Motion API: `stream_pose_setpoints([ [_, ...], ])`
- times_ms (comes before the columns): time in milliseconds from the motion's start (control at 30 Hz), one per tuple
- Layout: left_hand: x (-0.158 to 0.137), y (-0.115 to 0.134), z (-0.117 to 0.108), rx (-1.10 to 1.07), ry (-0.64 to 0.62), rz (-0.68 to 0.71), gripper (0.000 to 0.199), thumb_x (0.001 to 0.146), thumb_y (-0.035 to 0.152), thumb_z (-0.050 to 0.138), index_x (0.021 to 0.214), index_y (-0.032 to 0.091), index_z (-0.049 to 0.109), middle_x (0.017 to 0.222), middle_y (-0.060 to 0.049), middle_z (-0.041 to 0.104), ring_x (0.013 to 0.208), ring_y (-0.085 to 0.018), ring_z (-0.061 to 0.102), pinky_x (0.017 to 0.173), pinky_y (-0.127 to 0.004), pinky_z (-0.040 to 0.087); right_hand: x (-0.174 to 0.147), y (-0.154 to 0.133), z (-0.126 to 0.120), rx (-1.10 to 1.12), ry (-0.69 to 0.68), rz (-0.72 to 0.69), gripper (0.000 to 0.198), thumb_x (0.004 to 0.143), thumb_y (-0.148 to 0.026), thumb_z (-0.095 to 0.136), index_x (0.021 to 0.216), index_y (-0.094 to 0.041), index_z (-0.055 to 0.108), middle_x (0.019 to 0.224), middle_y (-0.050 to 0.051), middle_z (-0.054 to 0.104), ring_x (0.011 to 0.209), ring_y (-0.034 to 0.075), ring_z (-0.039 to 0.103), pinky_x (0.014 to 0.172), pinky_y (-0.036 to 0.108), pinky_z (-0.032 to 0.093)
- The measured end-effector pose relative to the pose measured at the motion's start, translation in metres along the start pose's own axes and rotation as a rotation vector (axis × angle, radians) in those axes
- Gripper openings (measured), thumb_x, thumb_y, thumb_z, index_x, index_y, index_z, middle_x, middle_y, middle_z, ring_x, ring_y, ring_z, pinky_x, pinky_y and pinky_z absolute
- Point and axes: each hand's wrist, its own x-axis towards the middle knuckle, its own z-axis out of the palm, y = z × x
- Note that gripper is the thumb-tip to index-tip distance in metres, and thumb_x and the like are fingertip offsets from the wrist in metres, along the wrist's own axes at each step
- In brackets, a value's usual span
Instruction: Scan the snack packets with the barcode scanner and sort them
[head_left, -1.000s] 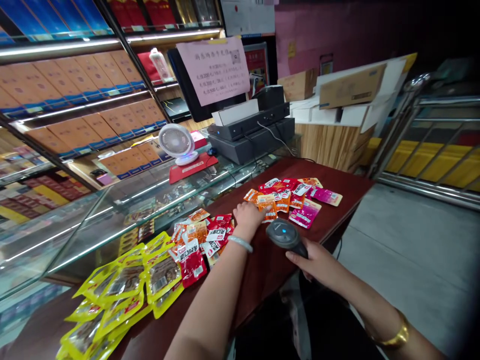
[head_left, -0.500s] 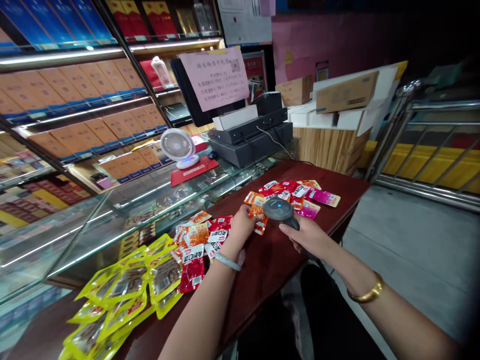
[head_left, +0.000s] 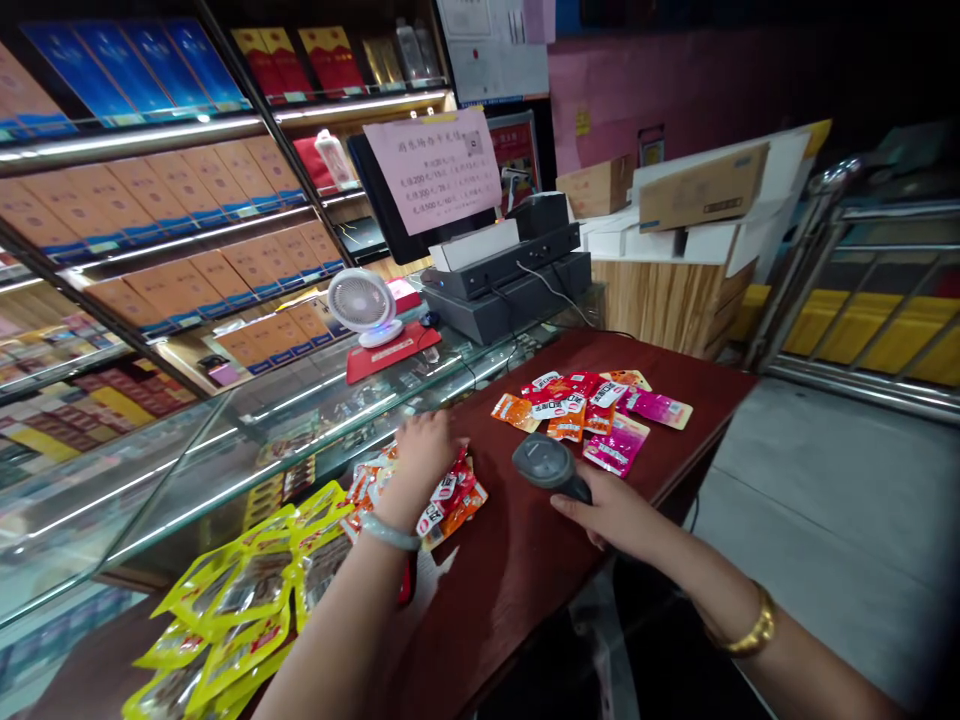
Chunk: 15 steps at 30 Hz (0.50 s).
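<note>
Right hand (head_left: pixel 609 505) grips a barcode scanner (head_left: pixel 550 468); left hand (head_left: pixel 426 450), grasp unclear, covers red-and-orange packets (head_left: pixel 461 508) beside yellow pouches (head_left: pixel 244 645) showing brown contents (head_left: pixel 259 583).

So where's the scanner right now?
In the head view, right of centre, the scanner is in the right hand, just left of the nearest purple packet.

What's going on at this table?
The person's right hand holds a grey handheld scanner above the dark red table. Their left hand is over a pile of red and orange packets; whether it grips one is hidden. Yellow packets lie beside that pile, and a red, orange and pink group lies beyond the scanner.
</note>
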Motion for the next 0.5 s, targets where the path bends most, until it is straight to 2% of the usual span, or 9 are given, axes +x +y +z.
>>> stream_pose_setpoints([
  [67, 0.029, 0.028, 0.013, -0.092, -0.006, 0.134, 0.040, 0.088, 0.037, 0.060, 0.126, 0.026, 0.060, 0.127, -0.010, 0.063, 0.119, -0.028, 0.055, 0.101, -0.040, 0.041, 0.001, 0.005, -0.003, 0.008, 0.008, 0.011, 0.035, 0.089, -0.043, 0.061, 0.113, -0.018, 0.058, 0.051, -0.007, 0.052, 0.039, 0.011, 0.052, 0.039, 0.020, 0.038],
  [133, 0.060, 0.056, 0.027, -0.134, -0.027, 0.252, 0.044, 0.090, 0.030, 0.056, 0.134, 0.028, 0.055, 0.139, -0.008, 0.057, 0.127, -0.025, 0.051, 0.107, -0.037, 0.038, 0.000, 0.008, -0.008, 0.017, 0.018, 0.020, 0.031, 0.089, -0.040, 0.060, 0.111, -0.018, 0.057, 0.051, -0.008, 0.051, 0.039, 0.011, 0.051, 0.039, 0.019, 0.038],
  [233, 0.099, 0.082, 0.044, -0.094, -0.192, 0.341, 0.056, 0.086, 0.037, 0.062, 0.140, 0.028, 0.050, 0.152, -0.009, 0.044, 0.140, -0.027, 0.038, 0.112, -0.041, 0.034, -0.005, 0.008, -0.014, 0.014, 0.018, 0.041, 0.033, 0.090, -0.040, 0.059, 0.114, -0.018, 0.056, 0.049, -0.009, 0.050, 0.038, 0.011, 0.050, 0.037, 0.018, 0.036],
  [300, 0.114, 0.085, 0.050, -0.058, -0.299, 0.349, 0.065, 0.075, 0.048, 0.074, 0.133, 0.026, 0.055, 0.145, -0.012, 0.051, 0.137, -0.031, 0.042, 0.109, -0.043, 0.037, -0.008, 0.007, -0.019, 0.010, 0.022, 0.051, 0.035, 0.090, -0.041, 0.058, 0.116, -0.018, 0.055, 0.047, -0.009, 0.049, 0.037, 0.011, 0.049, 0.037, 0.018, 0.036],
  [367, 0.117, 0.079, 0.052, -0.043, -0.322, 0.325, 0.069, 0.064, 0.053, 0.081, 0.122, 0.022, 0.061, 0.132, -0.016, 0.060, 0.129, -0.034, 0.051, 0.104, -0.043, 0.042, -0.011, 0.006, -0.022, 0.012, 0.031, 0.048, 0.036, 0.090, -0.042, 0.058, 0.117, -0.018, 0.056, 0.046, -0.010, 0.048, 0.036, 0.011, 0.049, 0.038, 0.019, 0.036],
  [433, 0.110, 0.067, 0.051, -0.042, -0.308, 0.284, 0.066, 0.066, 0.054, 0.079, 0.118, 0.019, 0.060, 0.122, -0.016, 0.066, 0.119, -0.033, 0.058, 0.099, -0.042, 0.044, -0.013, 0.006, -0.023, 0.007, 0.048, 0.043, 0.037, 0.089, -0.041, 0.059, 0.118, -0.018, 0.057, 0.045, -0.009, 0.049, 0.037, 0.012, 0.050, 0.039, 0.019, 0.037],
  [500, 0.093, 0.054, 0.048, -0.072, -0.277, 0.254, 0.059, 0.073, 0.055, 0.073, 0.117, 0.020, 0.057, 0.115, -0.013, 0.069, 0.111, -0.030, 0.064, 0.095, -0.040, 0.045, -0.014, 0.006, -0.022, -0.002, 0.062, 0.053, 0.038, 0.089, -0.041, 0.059, 0.119, -0.017, 0.057, 0.044, -0.009, 0.050, 0.037, 0.013, 0.051, 0.039, 0.020, 0.038],
])
